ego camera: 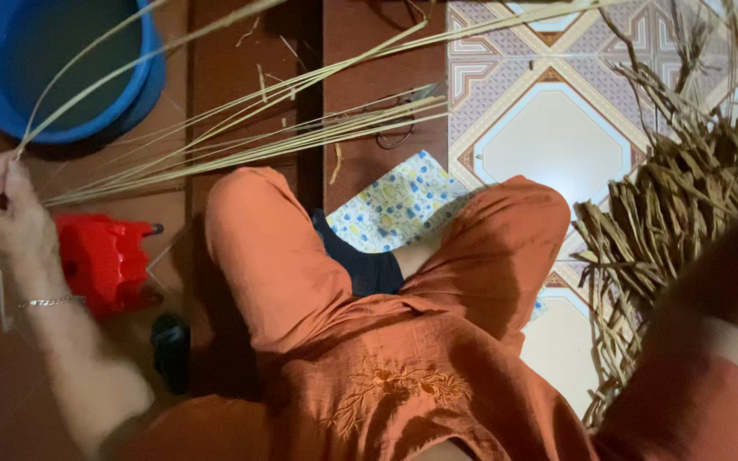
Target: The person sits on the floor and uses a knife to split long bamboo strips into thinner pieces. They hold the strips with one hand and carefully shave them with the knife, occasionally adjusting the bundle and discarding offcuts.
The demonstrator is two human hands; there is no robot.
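My left hand [3,213] is at the far left, closed on the ends of several long pale reed strands [284,137]. The strands fan out to the right across the brown floor and reach the patterned tiles. A thin bracelet circles that wrist. My right arm in an orange sleeve [711,358] reaches out towards the right edge, blurred; its hand is out of frame. It lies next to a heap of dried brown leaf strips [685,205]. My legs in orange trousers [301,265] are crossed at the centre.
A blue basin [53,68] stands at the top left, under the arcing strands. A red plastic stool [100,256] is just right of my left wrist, with a dark object [168,346] below it. A yellow-and-blue patterned cloth [399,205] lies under my legs on the tiled floor [557,137].
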